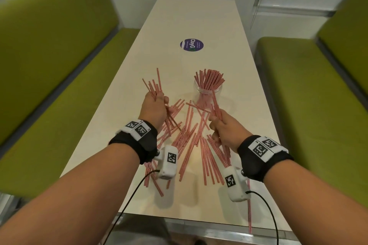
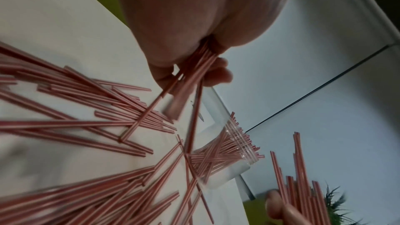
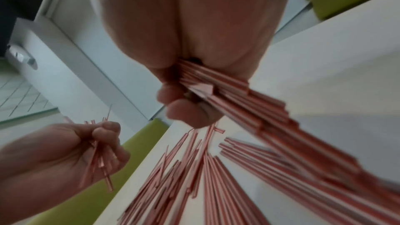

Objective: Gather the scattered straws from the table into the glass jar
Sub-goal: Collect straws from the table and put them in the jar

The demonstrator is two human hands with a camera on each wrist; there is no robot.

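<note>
Several red-and-white striped straws point(image 1: 191, 141) lie scattered on the cream table point(image 1: 199, 18). A clear jar point(image 1: 208, 93) stands upright past them, holding a fan of straws point(image 1: 211, 79). My left hand point(image 1: 154, 108) is raised left of the jar and grips a bundle of straws point(image 1: 155, 85) whose ends stick up. My right hand point(image 1: 223, 127) hovers just in front of the jar and grips another bundle point(image 1: 216, 105). From the left wrist, the fingers point(image 2: 216, 73) curl round straws point(image 2: 190, 81) with the jar point(image 2: 229, 156) beyond. The right wrist view shows straws point(image 3: 227, 88) clamped in the fist.
Green padded benches point(image 1: 59, 77) point(image 1: 318, 93) run along both sides of the table. A round purple sticker point(image 1: 191, 45) sits on the tabletop beyond the jar. One straw point(image 1: 249, 205) lies near the front right edge. White walls stand behind.
</note>
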